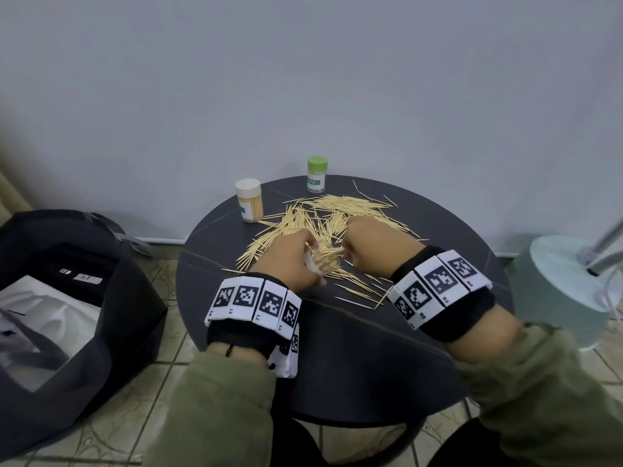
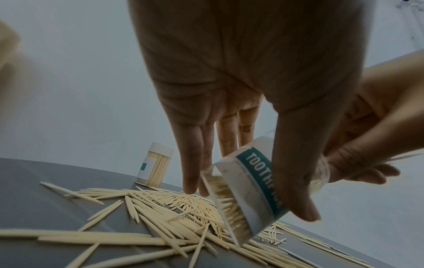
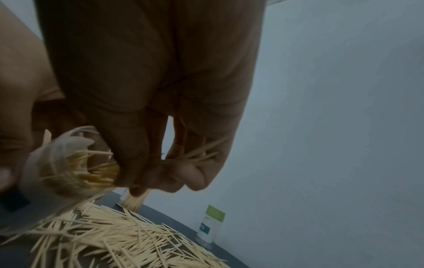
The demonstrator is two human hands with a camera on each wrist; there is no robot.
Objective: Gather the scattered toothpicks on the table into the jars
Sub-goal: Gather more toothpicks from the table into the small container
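Two hands (image 1: 290,261) tilt jar (image 2: 250,195) mouth rightward.

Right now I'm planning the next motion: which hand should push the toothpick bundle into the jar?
Right. The right hand already pinches a toothpick bundle at the open jar mouth; the left hand is busy holding that jar tilted.

Both hands (image 1: 323,251) meeting over scattered toothpicks (image 1: 337,214), left seemingly gripping a jar (image 1: 313,267), dark round table (image 1: 354,332)
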